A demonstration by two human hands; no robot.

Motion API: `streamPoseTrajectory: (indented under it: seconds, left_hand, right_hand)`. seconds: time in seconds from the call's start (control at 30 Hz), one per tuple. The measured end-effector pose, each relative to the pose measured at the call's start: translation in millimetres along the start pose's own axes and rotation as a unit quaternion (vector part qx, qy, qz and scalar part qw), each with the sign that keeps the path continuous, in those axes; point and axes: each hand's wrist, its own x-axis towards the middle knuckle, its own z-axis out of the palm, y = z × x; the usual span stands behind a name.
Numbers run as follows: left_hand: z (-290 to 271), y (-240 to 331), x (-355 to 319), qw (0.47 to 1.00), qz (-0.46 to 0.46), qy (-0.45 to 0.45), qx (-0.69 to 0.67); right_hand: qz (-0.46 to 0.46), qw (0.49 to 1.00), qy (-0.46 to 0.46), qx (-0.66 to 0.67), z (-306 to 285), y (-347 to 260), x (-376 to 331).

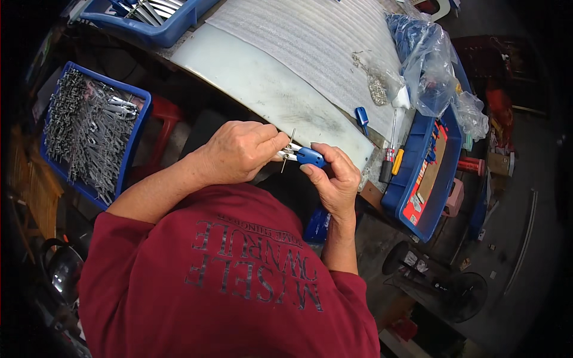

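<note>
My left hand (242,149) is closed on a silver metal part (290,150) with a thin cross rod, just above the table's near edge. A blue plastic end piece (311,157) sits at the right end of that metal part. My right hand (335,176) pinches the blue end piece between thumb and fingers. The left fingertips are partly hidden behind the hand, and so is most of the metal part. A similar blue piece (362,116) lies on the table beyond my right hand.
Small metal pieces (377,89) lie on the foam sheet (298,36). A screwdriver (388,161) and a yellow-handled tool (398,161) rest by a blue bin (391,200) at right. A blue crate (136,92) of metal parts stands at left, near a red stool (166,113).
</note>
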Motion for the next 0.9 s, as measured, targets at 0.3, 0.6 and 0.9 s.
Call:
streamPoseTrajectory:
  seconds: [0.3, 0.6, 0.9]
  left_hand:
    - [-2, 1, 1, 1.000, 0.002, 0.007, -0.022]
    - [-6, 3, 3, 0.998, -0.001, 0.004, -0.058]
    - [-10, 7, 2, 0.999, -0.004, 0.000, -0.046]
  right_hand:
    - [0.005, 1.000, -0.018, -0.012, -3, -5, 1]
    - [0.000, 1.000, -0.018, -0.006, -6, -11, 0]
    - [-0.055, 0.998, -0.012, -0.038, -3, -12, -2]
